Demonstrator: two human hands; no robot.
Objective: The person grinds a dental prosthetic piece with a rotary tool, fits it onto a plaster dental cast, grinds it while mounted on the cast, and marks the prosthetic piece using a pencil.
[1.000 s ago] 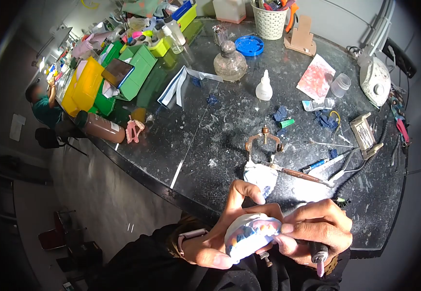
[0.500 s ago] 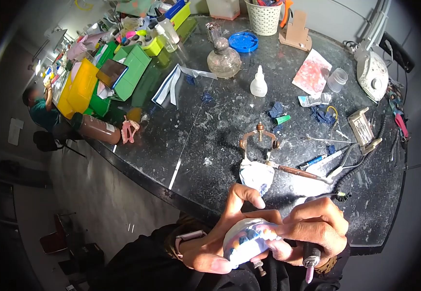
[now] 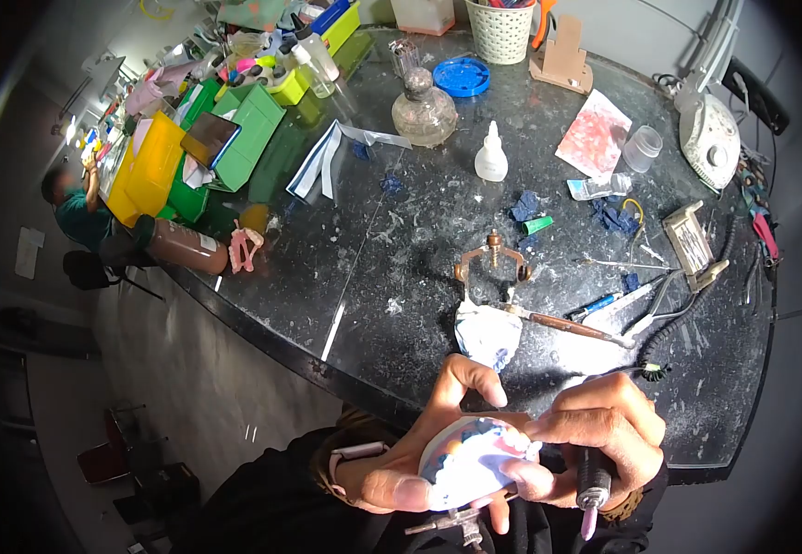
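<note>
Low in front of me, my left hand (image 3: 396, 471) is closed round a white plaster dental model (image 3: 475, 471) with a row of teeth and pink and blue patches. Metal articulator hardware (image 3: 461, 524) sticks out beneath it. My right hand (image 3: 604, 429) grips a dark rotary handpiece (image 3: 593, 475), its pink tip (image 3: 589, 524) pointing down, away from the model. The right thumb and forefinger also touch the model's right end. Beyond my hands, another plaster model (image 3: 488, 334) lies on the bench, joined to a brass-coloured articulator frame (image 3: 493, 256).
Right of the frame lie a brown-handled tool (image 3: 572, 325), a blue pen-like tool (image 3: 596, 306) and a coiled cord (image 3: 669, 342). A white dropper bottle (image 3: 491, 159) and glass jar (image 3: 424, 118) stand farther back. Green bins (image 3: 251, 138) stand left; a co-worker (image 3: 82, 208) sits beyond.
The dental model has turned and tilted between my hands, exposing more of its white face and the metal hardware below. The handpiece stays in my right hand.
</note>
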